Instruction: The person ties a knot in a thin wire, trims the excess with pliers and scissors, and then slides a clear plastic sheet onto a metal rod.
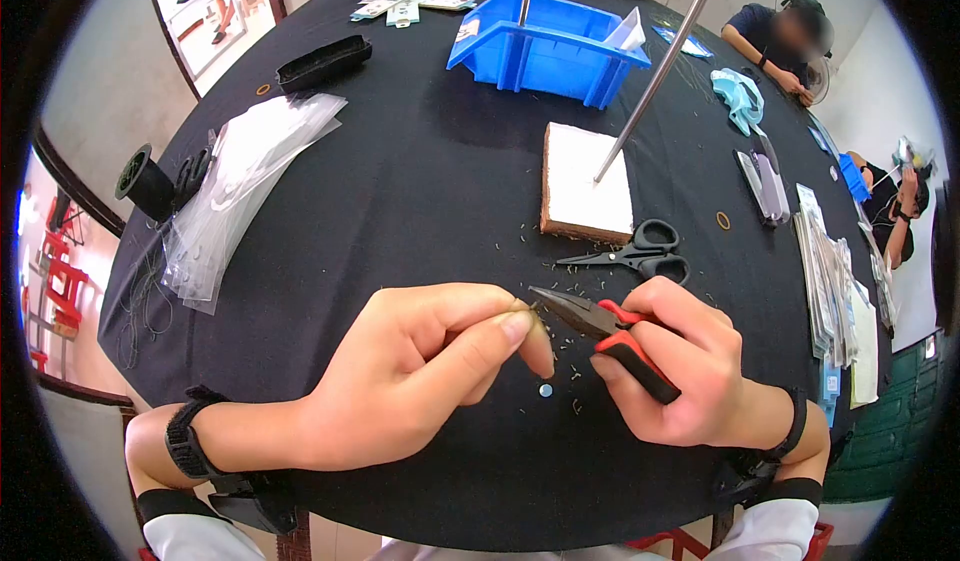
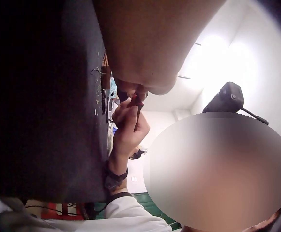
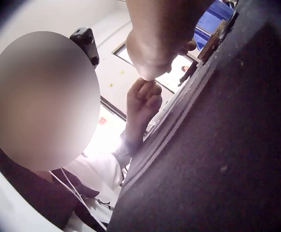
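In the head view my left hand (image 1: 420,376) pinches a tiny thin brownish piece (image 1: 535,307) between thumb and forefinger; I cannot tell its kind. Beside it my right hand (image 1: 690,366) grips needle-nose pliers (image 1: 575,313) with red and black handles. The pliers' tips point left, right by the left fingertips. Below them on the black cloth lies a small pale round disc (image 1: 545,391), with several bits of wire-like clippings (image 1: 576,373) around. Both wrist views show the hands close together, the held piece hidden there.
Black-handled scissors (image 1: 655,251) lie beyond the pliers, near a white-topped block (image 1: 590,176) with a metal rod (image 1: 660,71) standing in it. Farther back sits a blue bin (image 1: 550,66). Plastic sleeves (image 1: 240,181) and a black spool (image 1: 147,183) are at left, a stapler (image 1: 765,186) at right.
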A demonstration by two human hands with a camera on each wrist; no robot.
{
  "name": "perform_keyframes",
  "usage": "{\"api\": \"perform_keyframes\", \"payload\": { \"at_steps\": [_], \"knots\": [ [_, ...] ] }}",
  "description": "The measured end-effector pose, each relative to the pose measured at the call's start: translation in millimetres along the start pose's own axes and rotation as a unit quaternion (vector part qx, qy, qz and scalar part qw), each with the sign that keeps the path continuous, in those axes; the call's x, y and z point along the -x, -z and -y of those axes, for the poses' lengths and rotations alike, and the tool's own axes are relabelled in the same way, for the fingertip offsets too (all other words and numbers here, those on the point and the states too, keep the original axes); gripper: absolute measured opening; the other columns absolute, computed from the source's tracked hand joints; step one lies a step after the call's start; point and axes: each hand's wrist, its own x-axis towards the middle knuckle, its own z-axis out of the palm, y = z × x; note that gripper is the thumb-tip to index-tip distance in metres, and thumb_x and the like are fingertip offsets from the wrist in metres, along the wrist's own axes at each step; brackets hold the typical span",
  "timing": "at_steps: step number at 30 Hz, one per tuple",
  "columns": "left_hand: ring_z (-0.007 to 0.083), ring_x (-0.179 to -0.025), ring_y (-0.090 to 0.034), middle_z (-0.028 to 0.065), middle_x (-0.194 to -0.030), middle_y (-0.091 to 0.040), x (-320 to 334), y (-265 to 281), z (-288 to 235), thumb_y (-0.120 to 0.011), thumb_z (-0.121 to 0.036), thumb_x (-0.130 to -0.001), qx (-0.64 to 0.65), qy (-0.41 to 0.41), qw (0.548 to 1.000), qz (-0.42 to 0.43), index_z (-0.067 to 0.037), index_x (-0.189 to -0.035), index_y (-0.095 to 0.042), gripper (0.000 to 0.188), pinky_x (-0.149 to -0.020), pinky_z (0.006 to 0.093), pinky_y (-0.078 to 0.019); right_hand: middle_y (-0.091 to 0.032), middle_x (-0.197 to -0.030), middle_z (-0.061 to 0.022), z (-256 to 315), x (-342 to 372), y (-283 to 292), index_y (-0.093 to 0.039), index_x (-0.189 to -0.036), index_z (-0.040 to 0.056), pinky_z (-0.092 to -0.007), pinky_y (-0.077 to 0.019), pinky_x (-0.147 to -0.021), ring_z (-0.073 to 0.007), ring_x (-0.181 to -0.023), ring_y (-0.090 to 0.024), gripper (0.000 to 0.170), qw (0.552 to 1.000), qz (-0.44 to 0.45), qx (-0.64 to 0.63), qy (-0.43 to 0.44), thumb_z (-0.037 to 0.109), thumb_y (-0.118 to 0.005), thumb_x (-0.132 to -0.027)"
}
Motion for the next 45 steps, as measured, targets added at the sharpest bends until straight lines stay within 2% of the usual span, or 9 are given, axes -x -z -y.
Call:
{"api": "perform_keyframes", "payload": {
  "at_steps": [3, 15, 18, 24, 27, 33, 40, 43, 45],
  "knots": [
    [0.0029, -0.045, -0.033, -0.0031, -0.05, -0.041, 1.8, 0.0, 0.7, -0.044, -0.016, -0.095, -0.104, -0.033, 0.994, -0.022, 0.004, -0.081, -0.062, 0.03, -0.043, 0.0213, -0.025, -0.049, -0.071, -0.0108, 0.4, 0.0, 0.4, -0.058, -0.071, -0.0028, -0.0304, -0.0434, -0.046, -0.0224, -0.054, -0.051, 0.017, 1.0, 0.008, -0.006, -0.009, 0.005, -0.073, -0.067],
    [0.0034, -0.045, -0.037, -0.0006, -0.05, -0.042, 2.1, -0.5, 8.2, -0.046, -0.011, -0.094, -0.193, -0.091, 0.976, -0.043, 0.001, -0.079, -0.061, 0.025, -0.043, 0.022, -0.0285, -0.052, -0.074, -0.011, -2.1, 4.2, -5.3, -0.06, -0.077, -0.0028, -0.0309, -0.0451, -0.049, -0.0236, -0.056, -0.054, 0.015, 0.996, 0.039, -0.055, -0.05, 0.005, -0.072, -0.071],
    [0.0031, -0.046, -0.036, -0.0015, -0.051, -0.042, 1.6, -1.5, 8.1, -0.044, -0.012, -0.095, -0.188, -0.097, 0.976, -0.043, 0.002, -0.079, -0.061, 0.026, -0.044, 0.0217, -0.0275, -0.053, -0.075, -0.0113, -2.0, 4.8, -5.4, -0.06, -0.077, -0.0027, -0.031, -0.0456, -0.05, -0.024, -0.057, -0.055, 0.016, 0.996, 0.038, -0.054, -0.054, 0.005, -0.072, -0.07],
    [0.0015, -0.052, -0.035, -0.0016, -0.059, -0.045, 1.2, 2.8, 3.4, -0.048, -0.01, -0.093, -0.079, -0.013, 0.996, -0.043, 0.001, -0.086, -0.061, 0.019, -0.046, 0.0223, -0.0278, -0.054, -0.078, -0.0119, -1.8, 1.1, -1.8, -0.06, -0.075, -0.0024, -0.0307, -0.0466, -0.053, -0.0238, -0.061, -0.056, 0.018, 0.999, 0.015, -0.01, -0.029, 0.007, -0.074, -0.069],
    [0.0016, -0.047, -0.034, -0.0038, -0.054, -0.042, -0.9, 1.8, 5.1, -0.046, -0.016, -0.095, -0.074, -0.045, 0.994, -0.062, 0.004, -0.085, -0.061, 0.027, -0.044, 0.0197, -0.0246, -0.054, -0.08, -0.0124, 0.0, -0.4, -1.0, -0.06, -0.074, -0.0024, -0.0305, -0.0471, -0.054, -0.024, -0.063, -0.057, 0.018, 1.0, 0.007, 0.008, -0.021, 0.008, -0.074, -0.068],
    [0.0011, -0.052, -0.038, -0.0023, -0.063, -0.051, -1.6, 4.9, 9.9, -0.052, -0.014, -0.093, -0.083, -0.072, 0.99, -0.09, 0.003, -0.087, -0.062, 0.02, -0.046, 0.0187, -0.027, -0.056, -0.083, -0.013, -2.5, 3.6, -6.3, -0.061, -0.077, -0.0022, -0.0313, -0.0476, -0.058, -0.0254, -0.067, -0.058, 0.02, 0.997, -0.016, -0.043, -0.057, 0.01, -0.074, -0.068],
    [-0.0004, -0.052, -0.039, -0.0013, -0.059, -0.051, -1.6, 4.5, 15.5, -0.057, -0.007, -0.087, -0.11, -0.107, 0.987, -0.052, 0.002, -0.082, -0.062, 0.011, -0.044, 0.0196, -0.029, -0.056, -0.096, -0.0127, -2.5, 5.1, -1.5, -0.06, -0.081, 0.0007, -0.0378, -0.0465, -0.071, -0.0283, -0.083, -0.057, 0.024, 0.99, 0.112, 0.03, -0.079, 0.017, -0.074, -0.07],
    [0.0002, -0.053, -0.04, -0.0002, -0.062, -0.056, 0.2, 3.2, 3.0, -0.056, -0.01, -0.089, -0.148, -0.073, 0.986, 0.005, 0.001, -0.08, -0.063, 0.017, -0.046, 0.02, -0.0295, -0.057, -0.093, -0.013, 2.2, -6.9, -2.6, -0.058, -0.085, 0.0008, -0.0371, -0.0471, -0.071, -0.0284, -0.082, -0.057, 0.025, 0.999, 0.015, 0.039, -0.025, 0.014, -0.074, -0.07],
    [0.0008, -0.05, -0.041, 0.0, -0.06, -0.056, -1.3, 0.8, 6.0, -0.058, -0.009, -0.087, -0.158, -0.102, 0.982, 0.017, 0.0, -0.079, -0.064, 0.013, -0.044, 0.0201, -0.0305, -0.057, -0.09, -0.0123, 3.5, -6.6, -4.0, -0.058, -0.086, 0.0012, -0.0363, -0.0476, -0.071, -0.0281, -0.08, -0.057, 0.024, 0.998, 0.019, -0.066, -0.008, 0.009, -0.073, -0.071]
  ]
}}
